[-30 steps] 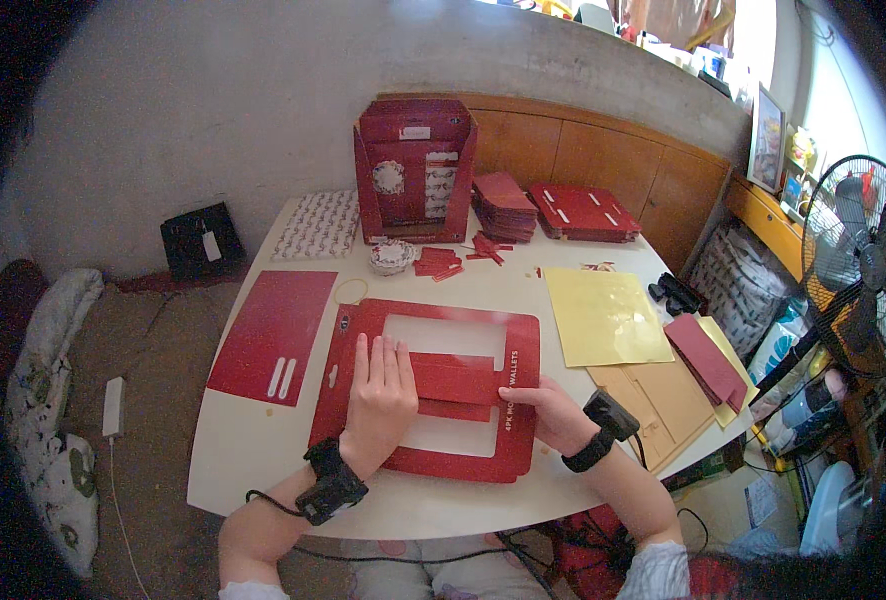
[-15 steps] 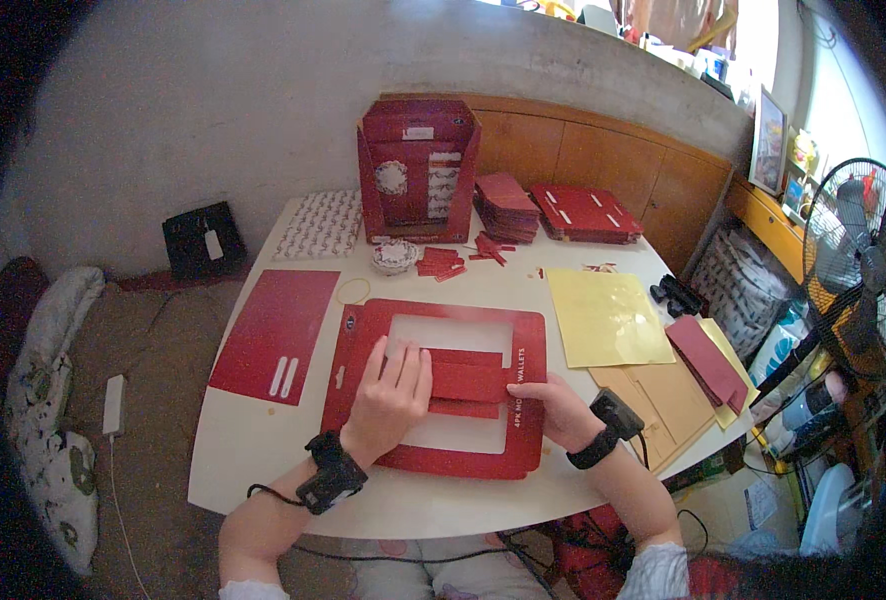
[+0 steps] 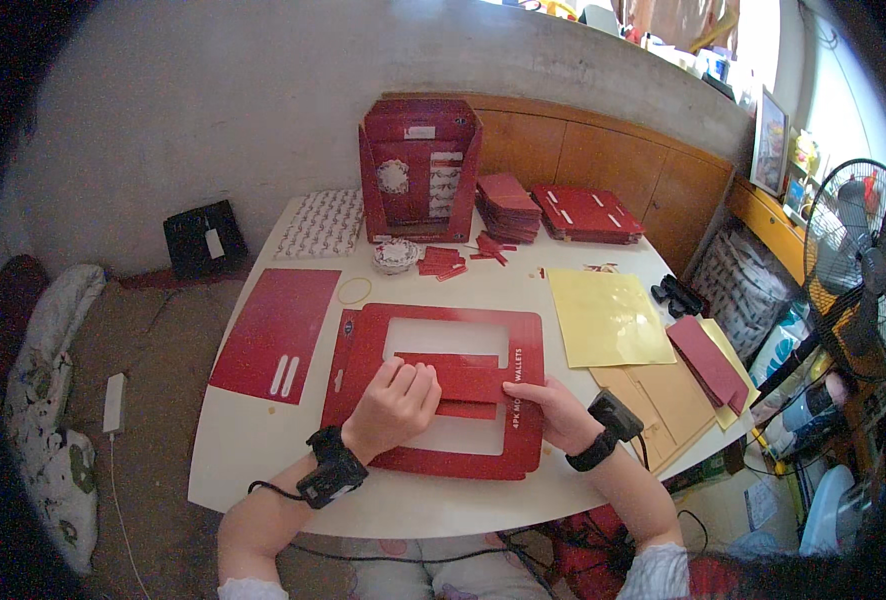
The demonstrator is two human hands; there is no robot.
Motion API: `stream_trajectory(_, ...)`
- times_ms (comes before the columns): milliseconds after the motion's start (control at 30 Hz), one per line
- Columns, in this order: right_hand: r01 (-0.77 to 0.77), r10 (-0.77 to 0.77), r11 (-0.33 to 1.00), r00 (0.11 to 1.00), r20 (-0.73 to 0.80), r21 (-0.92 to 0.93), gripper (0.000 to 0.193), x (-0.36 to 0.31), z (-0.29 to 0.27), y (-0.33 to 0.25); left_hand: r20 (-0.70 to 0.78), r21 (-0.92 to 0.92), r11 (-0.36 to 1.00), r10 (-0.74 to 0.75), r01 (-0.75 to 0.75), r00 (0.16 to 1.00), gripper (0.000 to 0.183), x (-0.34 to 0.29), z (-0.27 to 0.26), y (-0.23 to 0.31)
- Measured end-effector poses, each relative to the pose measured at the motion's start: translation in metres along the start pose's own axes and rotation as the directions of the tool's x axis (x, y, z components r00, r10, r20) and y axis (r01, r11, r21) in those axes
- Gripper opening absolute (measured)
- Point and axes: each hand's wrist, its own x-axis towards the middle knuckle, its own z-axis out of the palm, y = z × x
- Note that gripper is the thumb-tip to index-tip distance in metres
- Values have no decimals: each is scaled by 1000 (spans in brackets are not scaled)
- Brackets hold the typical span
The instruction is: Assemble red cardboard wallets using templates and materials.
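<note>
I have my left grip (image 3: 393, 408) curled into a loose fist, back up, fingers bent and their tips out of my sight. To its right, near it, my right grip (image 3: 555, 415) points its thumb (image 3: 525, 391) across toward the left one; its other fingers are mostly hidden from me. Below and outside each grip, my left forearm (image 3: 265, 528) and right forearm (image 3: 631, 500) slant inward, elbows spread wider than the hands.

White table (image 3: 253, 450) beneath red frame (image 3: 453, 462), yellow sheet (image 3: 608, 318)
</note>
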Motion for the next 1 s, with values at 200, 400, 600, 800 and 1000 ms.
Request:
stream_trajectory(200, 7, -7, 1000, 1000, -2, 4, 29, 0, -1, 1, -2, -2, 1000, 21, -21, 1000, 18, -1, 0, 0)
stream_trajectory(400, 10, -11, 999, 1000, -28, -33, 28, -1, 0, -1, 11, -22, 1000, 10, -10, 1000, 21, -2, 1, -1)
stream_trajectory(600, 28, -29, 999, 999, -35, -45, 24, 3, -7, 3, 125, 13, 990, -143, 142, 982, 18, 1, 0, 4)
stream_trajectory(800, 61, -63, 997, 996, -60, -41, 21, 2, -2, 3, 235, 13, 984, -178, 180, 956, 14, -6, 4, 5)
stream_trajectory(1000, 25, -30, 995, 998, -54, -96, 19, 6, -12, -2, 324, -26, 980, -178, 197, 929, 14, -9, 5, 8)
